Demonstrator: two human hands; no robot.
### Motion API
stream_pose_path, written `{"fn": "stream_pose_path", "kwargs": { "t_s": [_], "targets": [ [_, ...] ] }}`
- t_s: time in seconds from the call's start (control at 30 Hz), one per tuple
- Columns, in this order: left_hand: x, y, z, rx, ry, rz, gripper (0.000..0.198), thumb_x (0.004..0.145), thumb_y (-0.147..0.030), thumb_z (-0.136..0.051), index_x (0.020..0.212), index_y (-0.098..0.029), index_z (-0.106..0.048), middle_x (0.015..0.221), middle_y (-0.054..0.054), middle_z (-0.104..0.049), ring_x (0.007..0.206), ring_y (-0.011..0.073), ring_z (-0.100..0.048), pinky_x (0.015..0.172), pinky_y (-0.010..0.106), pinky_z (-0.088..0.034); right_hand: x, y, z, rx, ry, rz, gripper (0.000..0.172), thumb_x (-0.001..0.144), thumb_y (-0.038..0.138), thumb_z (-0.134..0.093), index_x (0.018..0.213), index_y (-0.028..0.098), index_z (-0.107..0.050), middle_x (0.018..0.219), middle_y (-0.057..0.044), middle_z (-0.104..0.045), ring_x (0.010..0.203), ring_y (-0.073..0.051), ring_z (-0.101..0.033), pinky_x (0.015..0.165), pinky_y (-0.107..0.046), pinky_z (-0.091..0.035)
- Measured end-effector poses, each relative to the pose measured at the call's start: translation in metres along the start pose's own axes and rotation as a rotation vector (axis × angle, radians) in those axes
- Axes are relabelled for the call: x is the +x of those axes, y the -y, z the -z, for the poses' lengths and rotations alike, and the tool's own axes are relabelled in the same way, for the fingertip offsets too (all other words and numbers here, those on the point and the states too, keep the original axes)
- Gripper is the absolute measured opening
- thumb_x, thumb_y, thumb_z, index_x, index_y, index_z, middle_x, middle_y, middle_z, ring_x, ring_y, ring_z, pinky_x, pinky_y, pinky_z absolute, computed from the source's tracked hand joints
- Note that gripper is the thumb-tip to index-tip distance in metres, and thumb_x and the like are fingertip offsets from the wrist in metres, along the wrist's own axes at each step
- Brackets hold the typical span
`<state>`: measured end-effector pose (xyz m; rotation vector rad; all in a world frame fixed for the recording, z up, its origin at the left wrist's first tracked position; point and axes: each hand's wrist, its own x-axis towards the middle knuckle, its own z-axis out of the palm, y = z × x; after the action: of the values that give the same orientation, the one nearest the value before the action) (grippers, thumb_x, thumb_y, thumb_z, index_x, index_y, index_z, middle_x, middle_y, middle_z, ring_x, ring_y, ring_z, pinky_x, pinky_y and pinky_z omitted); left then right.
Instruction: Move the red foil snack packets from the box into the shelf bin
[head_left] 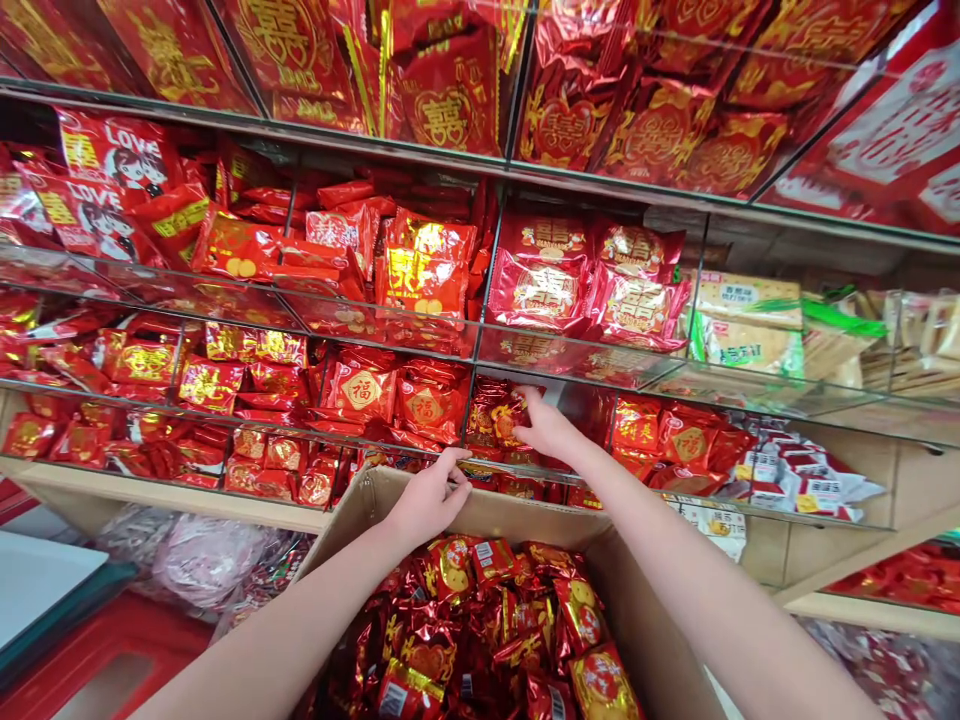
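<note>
My right hand [551, 428] reaches into a lower shelf compartment, index finger and thumb apart against red-and-gold snack packets [501, 412] standing there. My left hand [433, 492] is over the far rim of an open cardboard box [495, 512], close to the shelf's clear front strip. Its fingers are loosely bent and apart, and nothing shows in them. Below my arms, the box holds many loose red-and-gold wrapped packets [431, 645] like those by my right hand.
Clear dividers split the shelves [255, 510] into compartments of red packets. Green-and-cream packs [750, 325] and white-and-red packets [806, 470] sit at the right. Lower left are plastic-wrapped goods [210, 550] and a red plastic stool-like item [112, 650].
</note>
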<state>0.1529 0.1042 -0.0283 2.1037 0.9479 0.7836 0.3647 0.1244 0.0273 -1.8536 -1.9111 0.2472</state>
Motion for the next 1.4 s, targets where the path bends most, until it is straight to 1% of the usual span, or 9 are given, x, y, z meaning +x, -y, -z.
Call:
{"fn": "stream_pose_path", "kwargs": {
  "t_s": [0.1, 0.27, 0.5, 0.77, 0.93, 1.03, 1.17, 1.27, 1.4],
  "targets": [
    [-0.001, 0.003, 0.001, 0.063, 0.01, -0.007, 0.034, 0.076, -0.02, -0.04, 0.109, -0.024, -0.035, 0.076, -0.004, -0.055, 0.055, 0.0083, -0.053, 0.056, 0.02, -0.041, 0.018, 0.007, -0.014, -0.216, 0.123, 0.1, 0.052, 0.067, 0.015, -0.055, 0.117, 0.017, -0.038, 0.103, -0.011, -0.057, 0.092, -0.02, -0.054, 0.075, -0.028, -0.04],
    [-0.002, 0.009, -0.001, 0.159, -0.004, -0.052, 0.037, 0.075, -0.018, -0.039, 0.111, -0.023, -0.033, 0.08, -0.002, -0.057, 0.057, 0.0093, -0.054, 0.057, 0.021, -0.04, 0.031, 0.012, -0.029, -0.277, 0.1, 0.145, 0.035, 0.076, 0.014, -0.046, 0.11, 0.018, -0.048, 0.104, -0.011, -0.054, 0.101, -0.022, -0.046, 0.082, -0.032, -0.034],
    [0.001, 0.014, -0.004, 0.181, -0.007, -0.08, 0.039, 0.072, -0.016, -0.039, 0.11, -0.022, -0.033, 0.079, -0.002, -0.058, 0.053, 0.0097, -0.052, 0.057, 0.022, -0.039, 0.034, -0.003, -0.053, -0.399, 0.051, 0.041, 0.074, 0.067, 0.028, -0.061, 0.13, 0.016, -0.024, 0.135, -0.016, -0.02, 0.122, -0.03, -0.016, 0.093, -0.041, -0.025],
    [0.003, 0.017, -0.007, 0.202, 0.0, -0.087, 0.04, 0.072, -0.016, -0.04, 0.11, -0.022, -0.03, 0.08, -0.003, -0.059, 0.051, 0.0085, -0.051, 0.054, 0.021, -0.038, 0.047, 0.0, -0.061, -0.424, 0.049, 0.043, 0.066, 0.073, 0.022, -0.053, 0.131, 0.016, -0.022, 0.134, -0.014, -0.025, 0.124, -0.028, -0.013, 0.094, -0.044, -0.025],
    [0.004, 0.016, -0.006, 0.189, 0.003, -0.083, 0.039, 0.072, -0.016, -0.039, 0.109, -0.022, -0.031, 0.079, -0.003, -0.058, 0.051, 0.0086, -0.051, 0.054, 0.021, -0.038, 0.046, -0.011, -0.067, -0.266, -0.037, 0.119, 0.08, 0.063, 0.031, -0.063, 0.13, 0.014, -0.022, 0.135, -0.014, -0.02, 0.126, -0.027, -0.006, 0.1, -0.039, -0.018],
    [0.004, 0.015, -0.006, 0.185, 0.006, -0.081, 0.039, 0.072, -0.015, -0.039, 0.109, -0.022, -0.031, 0.079, -0.003, -0.058, 0.052, 0.0087, -0.052, 0.055, 0.021, -0.039, 0.045, -0.014, -0.068, -0.116, -0.128, 0.03, 0.091, 0.056, 0.037, -0.067, 0.13, 0.014, -0.019, 0.136, -0.016, -0.013, 0.126, -0.03, -0.004, 0.1, -0.041, -0.017],
    [0.004, 0.014, -0.006, 0.176, 0.008, -0.067, 0.039, 0.072, -0.015, -0.039, 0.109, -0.022, -0.031, 0.079, -0.003, -0.058, 0.052, 0.0087, -0.052, 0.054, 0.021, -0.039, 0.045, -0.017, -0.066, 0.15, -0.15, -0.108, 0.102, 0.049, 0.035, -0.071, 0.131, 0.015, -0.014, 0.133, -0.018, -0.021, 0.123, -0.03, -0.018, 0.097, -0.042, -0.025],
    [0.003, 0.013, -0.007, 0.168, 0.004, -0.06, 0.039, 0.071, -0.015, -0.039, 0.109, -0.022, -0.031, 0.079, -0.003, -0.058, 0.051, 0.0085, -0.052, 0.054, 0.021, -0.039, 0.048, -0.024, -0.069, 0.344, -0.108, -0.102, 0.101, 0.048, 0.035, -0.071, 0.13, 0.016, -0.014, 0.122, -0.016, -0.04, 0.112, -0.027, -0.04, 0.091, -0.041, -0.033],
    [0.003, 0.012, -0.007, 0.179, 0.011, -0.053, 0.039, 0.072, -0.015, -0.039, 0.109, -0.022, -0.03, 0.079, -0.003, -0.058, 0.05, 0.0082, -0.051, 0.053, 0.02, -0.038, 0.054, -0.035, -0.077, 0.487, -0.135, -0.103, 0.099, 0.047, 0.035, -0.071, 0.128, 0.014, -0.017, 0.112, -0.014, -0.051, 0.101, -0.024, -0.05, 0.089, -0.039, -0.036]
  ]
}}
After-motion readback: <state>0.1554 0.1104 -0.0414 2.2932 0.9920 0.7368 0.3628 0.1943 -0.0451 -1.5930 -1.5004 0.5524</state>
